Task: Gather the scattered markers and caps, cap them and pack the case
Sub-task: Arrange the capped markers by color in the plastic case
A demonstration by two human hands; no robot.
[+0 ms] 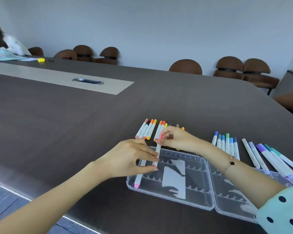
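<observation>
- The tabletop [74,132] carries everything; the open clear case [169,202] lies just below both hands, its left tray under the left hand [134,156] and its right tray under the right forearm.
- Warm-coloured markers [146,130] lie in a row just beyond the hands; cool-coloured markers [227,144] lie to the right of the right hand [174,138], well apart from the left hand.
- The held marker [158,149] is the key item: its long axis runs near to far, tilted slightly right, spanning the gap between the two hands.
- The left hand pinches the near part of the barrel between thumb and fingers; the right hand pinches the far end at its pink cap [160,136].
- A second pink-capped marker [139,174] lies at the case's left edge, partly under the left hand and roughly parallel to the held one.
- Judgement: the open slots lie directly below, so lowering the held marker beside the seated one appears to need little turning. The left hand is nearer that spot.
</observation>
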